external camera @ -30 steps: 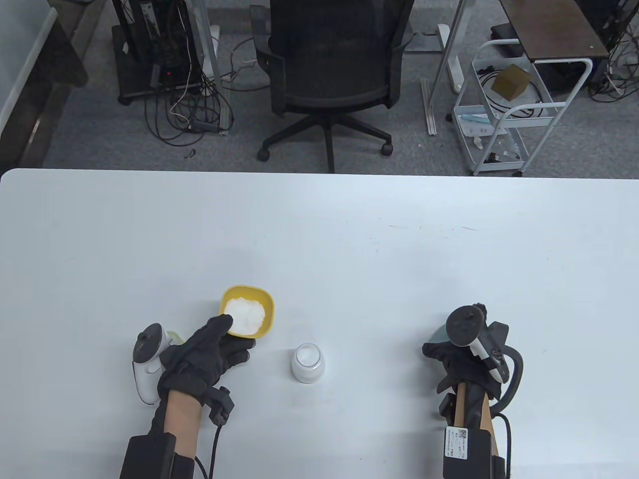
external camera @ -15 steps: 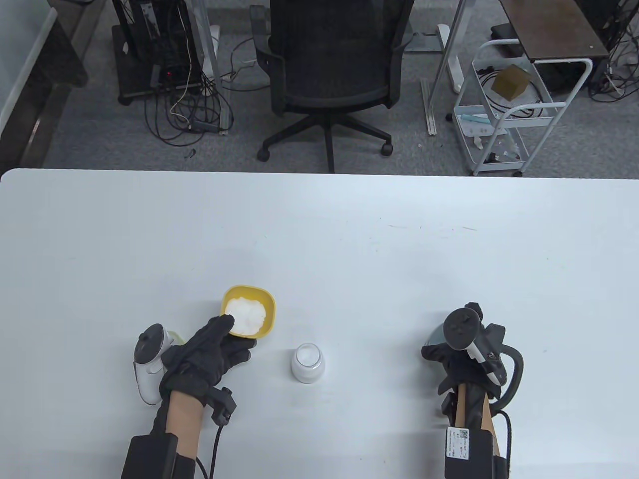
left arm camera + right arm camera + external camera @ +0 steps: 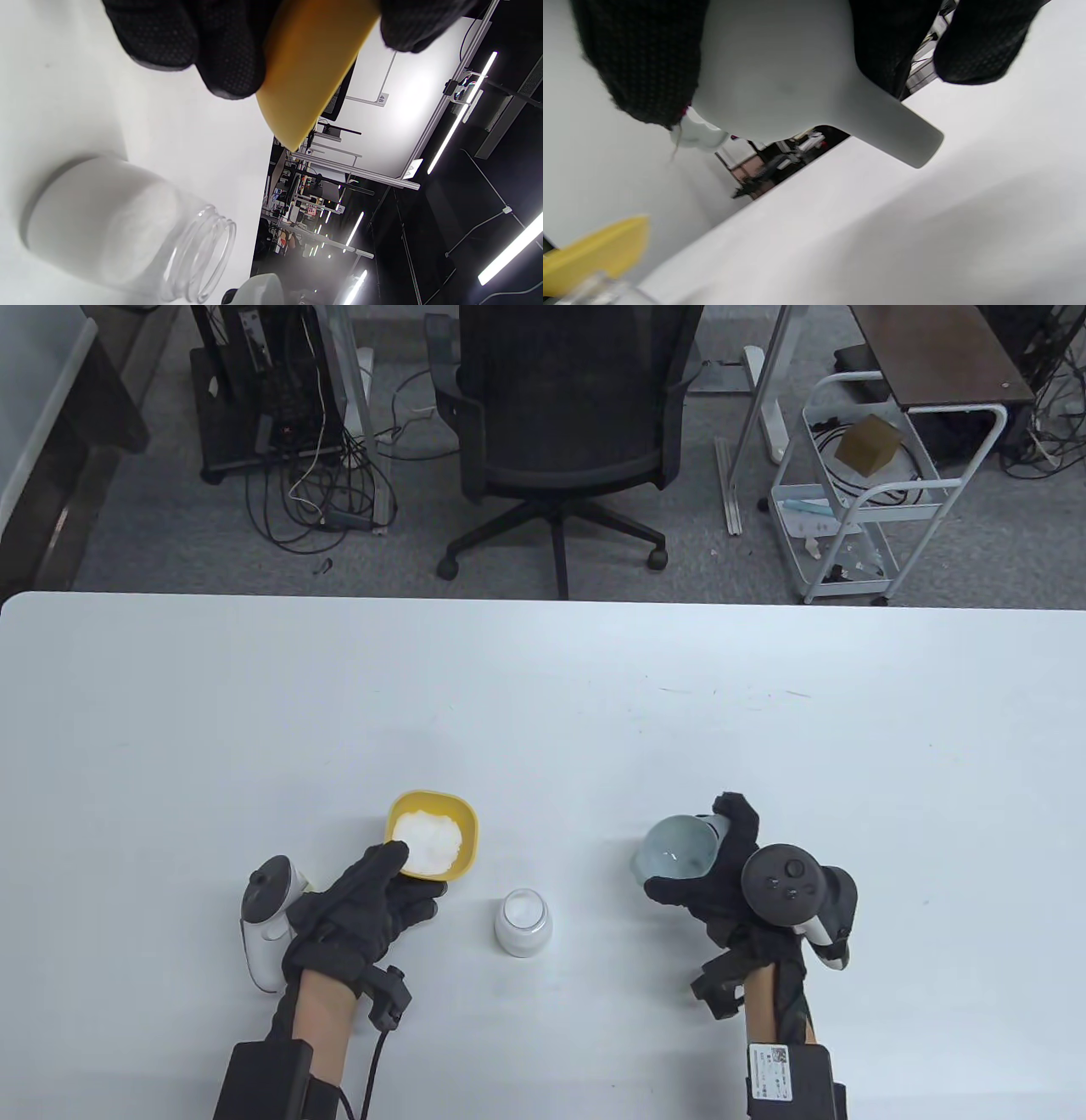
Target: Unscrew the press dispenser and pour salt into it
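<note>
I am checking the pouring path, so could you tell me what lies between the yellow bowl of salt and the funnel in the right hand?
In the table view, only the open jar stands roughly between the yellow bowl and the funnel, slightly nearer the person.

The bowl [image 3: 433, 833] sits left-behind the jar [image 3: 523, 922]; the dispenser head [image 3: 676, 850] lies right.

Gloved fingers [image 3: 645, 63] grip the grey dispenser head [image 3: 780, 80].

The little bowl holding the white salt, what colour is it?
Yellow. The small square plastic bowl shows best in the table view, its near rim held by the left hand.
</note>
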Tool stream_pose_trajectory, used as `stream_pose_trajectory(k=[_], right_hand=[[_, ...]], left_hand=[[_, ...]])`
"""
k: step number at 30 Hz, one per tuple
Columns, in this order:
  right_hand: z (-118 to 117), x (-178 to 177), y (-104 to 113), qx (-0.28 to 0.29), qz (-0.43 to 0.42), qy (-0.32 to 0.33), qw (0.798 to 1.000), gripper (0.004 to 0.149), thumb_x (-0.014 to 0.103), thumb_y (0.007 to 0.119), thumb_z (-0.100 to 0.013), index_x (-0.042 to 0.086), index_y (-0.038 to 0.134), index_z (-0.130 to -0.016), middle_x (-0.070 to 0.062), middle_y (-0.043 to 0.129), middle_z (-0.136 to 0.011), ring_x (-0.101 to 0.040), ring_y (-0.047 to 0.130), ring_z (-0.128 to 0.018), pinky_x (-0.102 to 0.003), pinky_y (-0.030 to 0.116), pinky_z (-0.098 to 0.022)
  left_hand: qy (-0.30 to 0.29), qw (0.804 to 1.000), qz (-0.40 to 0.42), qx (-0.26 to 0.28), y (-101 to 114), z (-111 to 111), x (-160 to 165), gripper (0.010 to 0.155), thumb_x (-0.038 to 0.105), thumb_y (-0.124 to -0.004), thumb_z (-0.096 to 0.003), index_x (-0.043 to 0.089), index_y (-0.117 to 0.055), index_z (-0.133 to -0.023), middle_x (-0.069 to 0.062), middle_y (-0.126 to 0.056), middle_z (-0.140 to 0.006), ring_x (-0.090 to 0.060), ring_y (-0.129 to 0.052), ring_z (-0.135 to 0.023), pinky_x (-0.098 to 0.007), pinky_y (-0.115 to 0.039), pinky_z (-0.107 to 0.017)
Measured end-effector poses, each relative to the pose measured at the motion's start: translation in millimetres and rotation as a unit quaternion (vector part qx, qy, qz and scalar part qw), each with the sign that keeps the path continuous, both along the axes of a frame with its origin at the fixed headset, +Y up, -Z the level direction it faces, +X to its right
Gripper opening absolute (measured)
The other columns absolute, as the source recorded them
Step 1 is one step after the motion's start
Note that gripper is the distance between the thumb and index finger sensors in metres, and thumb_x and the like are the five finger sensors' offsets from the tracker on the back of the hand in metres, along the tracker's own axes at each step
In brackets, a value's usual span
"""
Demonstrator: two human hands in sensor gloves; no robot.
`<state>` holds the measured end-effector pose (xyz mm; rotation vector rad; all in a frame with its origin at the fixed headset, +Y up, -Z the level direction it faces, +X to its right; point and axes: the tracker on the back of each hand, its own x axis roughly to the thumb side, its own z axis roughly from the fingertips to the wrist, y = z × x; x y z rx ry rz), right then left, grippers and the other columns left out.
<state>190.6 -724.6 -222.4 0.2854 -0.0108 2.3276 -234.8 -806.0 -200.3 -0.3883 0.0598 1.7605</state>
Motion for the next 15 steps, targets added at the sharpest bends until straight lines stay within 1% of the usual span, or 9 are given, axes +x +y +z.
stream_pose_trajectory(k=[2,6,10,12,15], right_hand=[[3.7,-17.2,2.2,0.022,-0.054,0.034,0.998,0.127,0.056,0.09,-0.039,-0.013,0.013,-0.112,-0.031,0.061,-0.107,-0.04,0.084,-0.088,-0.075,0.064,-0.061],[11.6,-49.3,2.4,0.059,-0.119,0.083,0.988,0.127,0.058,0.088,-0.039,-0.013,0.01,-0.111,-0.029,0.059,-0.108,-0.037,0.083,-0.089,-0.077,0.059,-0.061],[19.4,-75.9,1.3,0.057,-0.198,0.117,0.971,0.128,0.059,0.086,-0.04,-0.014,0.008,-0.109,-0.028,0.058,-0.109,-0.036,0.082,-0.091,-0.077,0.057,-0.061],[22.2,-86.0,0.5,0.046,-0.212,0.137,0.967,0.127,0.059,0.086,-0.041,-0.014,0.007,-0.109,-0.028,0.057,-0.109,-0.035,0.082,-0.091,-0.077,0.057,-0.061],[26.2,-98.1,-3.1,0.047,-0.192,0.151,0.969,0.128,0.06,0.085,-0.041,-0.014,0.007,-0.109,-0.027,0.057,-0.109,-0.035,0.081,-0.091,-0.077,0.056,-0.061]], left_hand=[[-0.004,1.0,0.012,-0.001,-0.4,-0.1,1.2,0.095,0.068,-0.072,-0.0592,-0.006,-0.044,-0.113,-0.027,-0.072,-0.106,-0.03,-0.093,-0.084,-0.054,-0.078,-0.065],[-0.007,1.0,0.028,0.001,-0.3,-0.1,3.0,0.096,0.069,-0.071,-0.0592,-0.006,-0.044,-0.112,-0.027,-0.071,-0.106,-0.031,-0.092,-0.085,-0.055,-0.078,-0.065],[-0.004,1.0,0.028,0.006,0.8,-0.1,3.9,0.096,0.069,-0.07,-0.0595,-0.005,-0.042,-0.112,-0.027,-0.069,-0.107,-0.031,-0.091,-0.086,-0.055,-0.077,-0.066],[0.002,1.0,0.026,0.007,1.2,-0.1,4.7,0.096,0.069,-0.07,-0.0595,-0.006,-0.041,-0.112,-0.028,-0.069,-0.108,-0.032,-0.091,-0.086,-0.055,-0.077,-0.066],[0.011,1.0,0.026,0.008,0.6,-0.3,5.4,0.096,0.069,-0.07,-0.06,-0.006,-0.04,-0.113,-0.028,-0.068,-0.108,-0.031,-0.091,-0.087,-0.055,-0.077,-0.066]])
